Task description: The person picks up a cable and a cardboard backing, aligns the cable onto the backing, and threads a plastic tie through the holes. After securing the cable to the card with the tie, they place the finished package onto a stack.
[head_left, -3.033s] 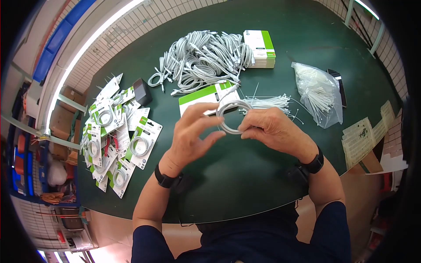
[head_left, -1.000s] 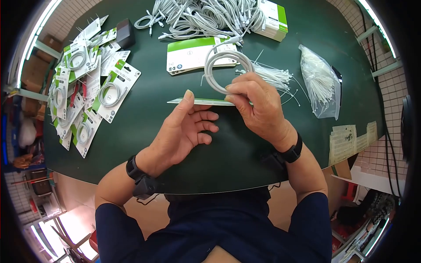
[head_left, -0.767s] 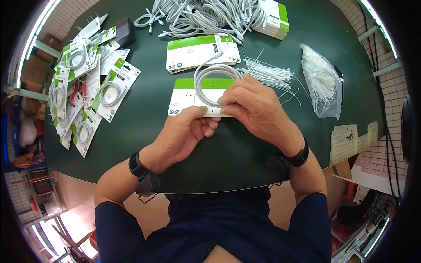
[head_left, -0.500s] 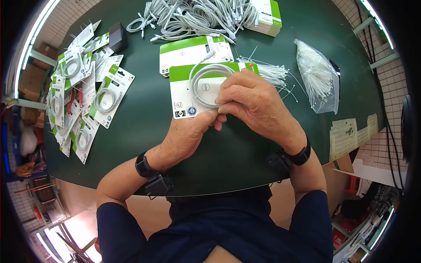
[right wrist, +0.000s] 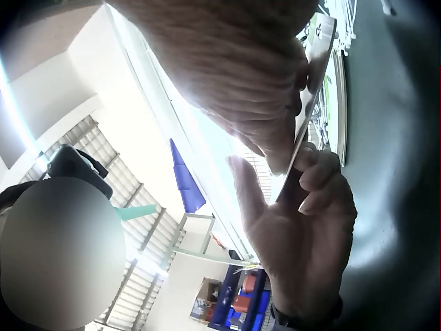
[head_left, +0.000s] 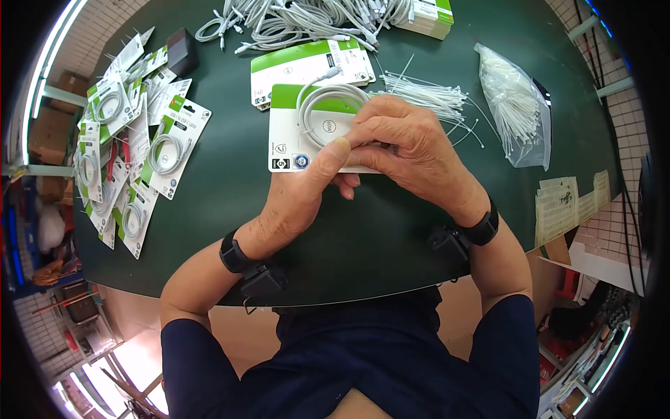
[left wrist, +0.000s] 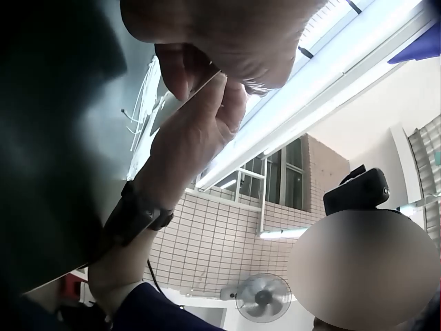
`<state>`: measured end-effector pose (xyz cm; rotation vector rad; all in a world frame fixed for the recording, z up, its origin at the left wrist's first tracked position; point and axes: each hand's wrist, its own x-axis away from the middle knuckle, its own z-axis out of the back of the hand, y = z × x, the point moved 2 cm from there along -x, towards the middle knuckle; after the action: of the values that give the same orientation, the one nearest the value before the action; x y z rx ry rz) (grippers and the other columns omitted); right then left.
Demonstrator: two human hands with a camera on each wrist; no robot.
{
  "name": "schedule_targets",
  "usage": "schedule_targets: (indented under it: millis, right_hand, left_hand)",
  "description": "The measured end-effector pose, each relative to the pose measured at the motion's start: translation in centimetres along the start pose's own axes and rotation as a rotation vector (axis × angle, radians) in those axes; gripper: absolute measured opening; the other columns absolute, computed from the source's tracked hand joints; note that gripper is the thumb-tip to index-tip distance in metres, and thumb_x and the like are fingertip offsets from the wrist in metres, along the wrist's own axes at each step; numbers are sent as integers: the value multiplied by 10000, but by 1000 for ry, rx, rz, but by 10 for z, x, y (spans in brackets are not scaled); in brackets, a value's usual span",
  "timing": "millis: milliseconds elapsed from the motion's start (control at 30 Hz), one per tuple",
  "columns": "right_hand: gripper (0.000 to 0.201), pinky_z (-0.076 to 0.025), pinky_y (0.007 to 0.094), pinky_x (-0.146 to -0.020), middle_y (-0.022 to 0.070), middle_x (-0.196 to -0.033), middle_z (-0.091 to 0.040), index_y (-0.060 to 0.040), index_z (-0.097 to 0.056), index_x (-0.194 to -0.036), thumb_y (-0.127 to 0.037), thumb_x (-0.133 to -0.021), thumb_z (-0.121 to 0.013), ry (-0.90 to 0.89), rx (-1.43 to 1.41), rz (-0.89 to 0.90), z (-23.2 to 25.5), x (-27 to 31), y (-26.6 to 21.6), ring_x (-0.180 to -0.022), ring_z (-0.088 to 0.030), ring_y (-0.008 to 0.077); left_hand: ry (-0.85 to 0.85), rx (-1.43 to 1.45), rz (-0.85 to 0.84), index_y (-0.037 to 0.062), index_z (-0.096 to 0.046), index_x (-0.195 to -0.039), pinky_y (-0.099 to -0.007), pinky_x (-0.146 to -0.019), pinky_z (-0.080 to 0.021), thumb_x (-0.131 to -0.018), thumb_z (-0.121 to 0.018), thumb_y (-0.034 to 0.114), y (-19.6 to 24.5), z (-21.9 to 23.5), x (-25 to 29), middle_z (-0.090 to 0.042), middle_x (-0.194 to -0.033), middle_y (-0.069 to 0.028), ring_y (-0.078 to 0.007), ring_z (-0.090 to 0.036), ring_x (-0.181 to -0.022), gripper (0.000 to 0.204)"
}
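In the head view a white and green packaging card (head_left: 283, 126) faces up, held above the table. My left hand (head_left: 296, 195) holds it by the lower edge, thumb on the front side and fingers behind. A coil of grey-white USB cable (head_left: 305, 119) lies over the card's front, one plug end sticking up past the top edge. My right hand (head_left: 412, 143) pinches the coil's lower right side, its fingertips close to the left thumb. In the right wrist view the card (right wrist: 318, 58) appears edge-on, with the left fingers (right wrist: 320, 172) curled behind it.
More cards (head_left: 262, 73) lie just beyond the held one. A heap of cables (head_left: 293, 24) and a card stack (head_left: 426, 28) stand at the back. Loose cable ties (head_left: 426, 94) and a bag of ties (head_left: 513, 112) lie right. Finished-looking carded cables (head_left: 178, 146) pile up left.
The left hand has picked up a card and turned its printed face up. The right hand has brought the cable coil down onto the card; lately the left thumb has moved up toward the coil.
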<state>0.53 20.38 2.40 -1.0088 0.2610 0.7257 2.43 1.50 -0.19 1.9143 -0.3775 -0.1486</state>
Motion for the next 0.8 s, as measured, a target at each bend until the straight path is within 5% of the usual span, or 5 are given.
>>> schedule_targets:
  millis: [267, 800]
  right_hand:
    - [264, -558, 289, -668, 62, -945, -707, -47, -784, -1029, -59, -786, -886, -53, -54, -73, -8, 1, 1, -761, -685, 178]
    - [321, -544, 261, -614, 63, -1001, -714, -56, -780, -1096, -24, -792, -877, -52, -151, -167, -24, 7, 1, -717, -675, 143]
  left_hand:
    - [206, -111, -36, -12, -570, -1206, -231, -400, -429, -1027, -635, 228, 2, 2, -12, -661, -908, -78, -89, -584, -546, 306]
    - [179, -139, 54, -18, -584, -1200, -241, -413, -438, -998, -631, 170, -2, 18, -13, -655, -858, -63, -89, -582, -527, 279]
